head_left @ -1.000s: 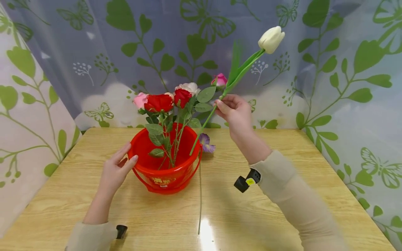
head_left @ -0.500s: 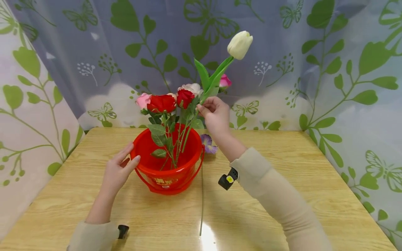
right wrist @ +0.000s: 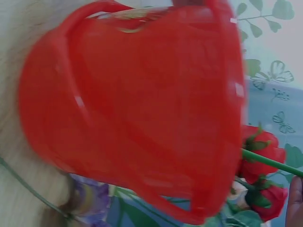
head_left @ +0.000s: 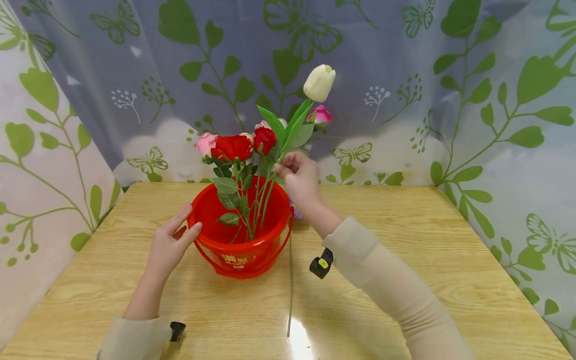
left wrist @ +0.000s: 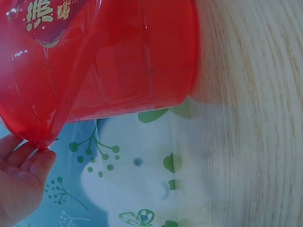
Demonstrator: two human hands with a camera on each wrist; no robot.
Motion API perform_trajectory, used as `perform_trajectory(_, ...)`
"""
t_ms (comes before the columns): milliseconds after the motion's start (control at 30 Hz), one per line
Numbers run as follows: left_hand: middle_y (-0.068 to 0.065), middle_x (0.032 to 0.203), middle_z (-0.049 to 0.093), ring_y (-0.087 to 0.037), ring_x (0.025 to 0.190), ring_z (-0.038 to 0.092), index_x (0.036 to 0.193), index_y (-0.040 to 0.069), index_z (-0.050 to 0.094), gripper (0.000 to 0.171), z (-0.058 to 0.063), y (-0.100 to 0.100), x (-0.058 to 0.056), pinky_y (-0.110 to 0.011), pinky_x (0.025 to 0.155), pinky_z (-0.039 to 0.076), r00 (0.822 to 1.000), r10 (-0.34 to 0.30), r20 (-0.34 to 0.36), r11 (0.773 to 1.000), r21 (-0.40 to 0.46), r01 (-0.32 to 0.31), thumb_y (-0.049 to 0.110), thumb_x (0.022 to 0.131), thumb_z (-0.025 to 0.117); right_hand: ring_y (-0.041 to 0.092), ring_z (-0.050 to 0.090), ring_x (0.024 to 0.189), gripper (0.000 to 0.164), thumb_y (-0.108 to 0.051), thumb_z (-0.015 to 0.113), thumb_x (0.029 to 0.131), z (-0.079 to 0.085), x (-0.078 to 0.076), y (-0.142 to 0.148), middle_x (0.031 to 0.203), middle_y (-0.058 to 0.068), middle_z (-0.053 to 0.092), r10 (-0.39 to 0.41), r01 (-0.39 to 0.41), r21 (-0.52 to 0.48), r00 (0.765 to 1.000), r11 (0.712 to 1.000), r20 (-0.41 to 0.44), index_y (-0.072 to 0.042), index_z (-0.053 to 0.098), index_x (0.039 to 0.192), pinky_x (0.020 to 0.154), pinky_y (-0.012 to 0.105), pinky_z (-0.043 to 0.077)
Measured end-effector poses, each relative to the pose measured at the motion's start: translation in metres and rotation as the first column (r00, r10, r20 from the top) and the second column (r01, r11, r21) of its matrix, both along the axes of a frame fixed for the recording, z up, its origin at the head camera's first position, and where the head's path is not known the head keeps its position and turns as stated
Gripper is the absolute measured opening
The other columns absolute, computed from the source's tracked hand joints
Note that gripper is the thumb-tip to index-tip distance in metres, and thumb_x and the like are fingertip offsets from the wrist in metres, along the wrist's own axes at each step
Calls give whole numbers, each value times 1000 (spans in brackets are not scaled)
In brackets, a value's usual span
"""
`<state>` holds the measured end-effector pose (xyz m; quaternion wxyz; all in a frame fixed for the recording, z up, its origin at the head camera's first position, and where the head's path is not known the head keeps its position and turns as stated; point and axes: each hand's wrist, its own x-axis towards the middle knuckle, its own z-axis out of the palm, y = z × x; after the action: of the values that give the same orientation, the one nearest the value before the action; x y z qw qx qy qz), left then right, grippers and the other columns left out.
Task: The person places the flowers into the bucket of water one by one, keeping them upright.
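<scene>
A red plastic bucket (head_left: 238, 245) stands on the wooden table, holding red, pink and pale roses (head_left: 231, 148) on leafy stems. My left hand (head_left: 173, 240) grips the bucket's left rim; in the left wrist view its thumb and fingers (left wrist: 40, 163) meet there by the handle's end. Over the bucket's right side, my right hand (head_left: 302, 180) pinches the green stem of a white tulip (head_left: 320, 83). The tulip leans slightly right, its lower stem inside the bucket. In the right wrist view the tulip stem (right wrist: 272, 163) crosses the rim, with fingertips at the frame's edge.
A purple flower (head_left: 297, 212) lies behind the bucket's right side, mostly hidden, its long thin stem (head_left: 290, 290) running toward the table's front. A bright pink rose (head_left: 320, 115) shows behind the tulip. A leaf-patterned curtain (head_left: 378, 135) closes off the back and sides.
My right hand has brought the white tulip leftward and then down, so its stem now reaches into the bucket among the roses. My left hand has stayed on the rim.
</scene>
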<state>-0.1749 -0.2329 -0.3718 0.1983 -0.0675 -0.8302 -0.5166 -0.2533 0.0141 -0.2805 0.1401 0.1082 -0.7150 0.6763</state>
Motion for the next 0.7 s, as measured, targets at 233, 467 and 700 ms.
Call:
perform_trajectory(233, -13, 132, 42, -23, 121, 37, 127, -3, 45, 50, 1, 0, 1, -35, 88, 39, 1000, -1, 5, 1000, 0, 1, 12, 83, 63, 21, 60, 74, 6, 6, 59, 81, -22, 0, -3, 78, 14, 60, 19, -22, 71, 999, 997, 48, 3, 54, 82, 58, 21, 47)
perform_trajectory(467, -14, 132, 41, -25, 122, 36, 127, -4, 44, 50, 0, 0, -1, -35, 88, 39, 1000, -8, 9, 1000, 14, 8, 10, 82, 63, 22, 59, 74, 4, 4, 58, 81, -35, 2, -2, 79, 14, 59, 44, -54, 136, 996, 989, 77, 3, 55, 84, 56, 22, 47)
perform_trajectory(700, -14, 132, 41, -26, 121, 37, 127, -4, 45, 50, 0, 0, 0, -36, 88, 39, 1000, -6, 3, 1000, 10, 6, 9, 82, 63, 23, 59, 73, 9, 0, 63, 79, -40, 2, 1, 80, 14, 60, 37, -55, 233, 996, 971, 79, 5, 59, 84, 61, 25, 51)
